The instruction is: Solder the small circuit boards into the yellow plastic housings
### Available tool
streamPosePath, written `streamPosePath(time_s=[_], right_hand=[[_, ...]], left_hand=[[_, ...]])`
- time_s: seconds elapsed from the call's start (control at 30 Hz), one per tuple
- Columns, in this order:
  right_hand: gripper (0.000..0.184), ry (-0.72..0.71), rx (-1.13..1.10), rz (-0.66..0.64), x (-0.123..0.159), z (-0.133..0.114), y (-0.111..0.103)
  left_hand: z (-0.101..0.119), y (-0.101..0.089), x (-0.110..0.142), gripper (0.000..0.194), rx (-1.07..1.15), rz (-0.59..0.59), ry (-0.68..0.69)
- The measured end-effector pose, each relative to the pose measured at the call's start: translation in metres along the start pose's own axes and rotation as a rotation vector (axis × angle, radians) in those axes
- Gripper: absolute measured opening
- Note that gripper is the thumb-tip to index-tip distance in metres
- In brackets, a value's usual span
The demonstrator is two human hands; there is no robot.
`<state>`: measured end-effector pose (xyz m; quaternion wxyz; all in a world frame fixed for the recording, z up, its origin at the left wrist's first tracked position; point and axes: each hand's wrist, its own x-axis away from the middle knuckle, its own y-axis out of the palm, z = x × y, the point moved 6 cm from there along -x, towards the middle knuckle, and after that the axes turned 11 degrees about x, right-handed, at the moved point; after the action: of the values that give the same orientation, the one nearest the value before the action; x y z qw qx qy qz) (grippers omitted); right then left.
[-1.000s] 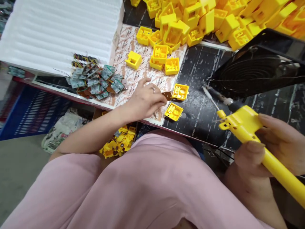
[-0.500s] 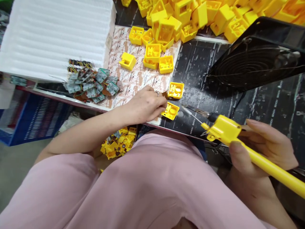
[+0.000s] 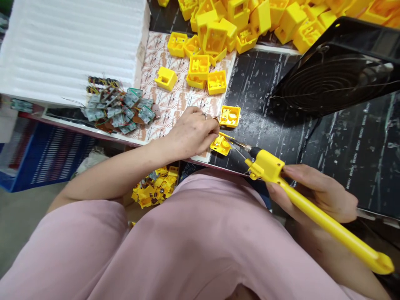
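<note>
My left hand [image 3: 196,132] rests on the bench with its fingers pinched together at the left edge of a small open yellow plastic case [image 3: 221,144]. What lies between the fingertips is hidden. Just above it is another yellow case part [image 3: 230,116], its hollow side up, with a small brown piece between it and my fingers. My right hand [image 3: 321,196] is closed around the yellow handle of a soldering iron [image 3: 270,166] with a thin feed tube beside its metal tip. The tip reaches the lower case, close to my left fingertips.
A black fan [image 3: 337,75] stands at the right. Yellow cases [image 3: 215,37] are heaped along the back. Wired circuit boards [image 3: 117,108] lie piled beside a white foam block [image 3: 75,46]. Below the bench edge are a blue crate [image 3: 53,154] and more yellow parts [image 3: 156,187].
My right hand has brought the soldering iron left, so its tip now reaches the lower case. My left hand has stayed nearly in place.
</note>
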<state>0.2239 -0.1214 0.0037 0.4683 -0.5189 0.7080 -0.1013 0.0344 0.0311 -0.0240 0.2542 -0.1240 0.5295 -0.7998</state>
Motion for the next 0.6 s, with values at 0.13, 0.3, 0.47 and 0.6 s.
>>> streamPosePath(time_s=[0.13,0.3,0.47,0.6], right_hand=[[0.024,-0.091,0.138,-0.060,-0.006,-0.008,0.008],[0.015,-0.185,0.204,-0.087,-0.017,-0.015,0.014],[0.020,-0.280,0.248,-0.120,-0.022,-0.022,0.012],[0.020,-0.093,0.207,-0.085,-0.014,-0.002,-0.004]], left_hand=[[0.003,0.003,-0.004,0.029,-0.097,0.052,0.025],[0.006,0.006,-0.005,0.032,-0.188,0.061,0.068],[0.008,0.006,-0.006,0.030,-0.238,0.080,0.086],[0.007,0.005,-0.007,0.029,-0.231,0.049,0.063]])
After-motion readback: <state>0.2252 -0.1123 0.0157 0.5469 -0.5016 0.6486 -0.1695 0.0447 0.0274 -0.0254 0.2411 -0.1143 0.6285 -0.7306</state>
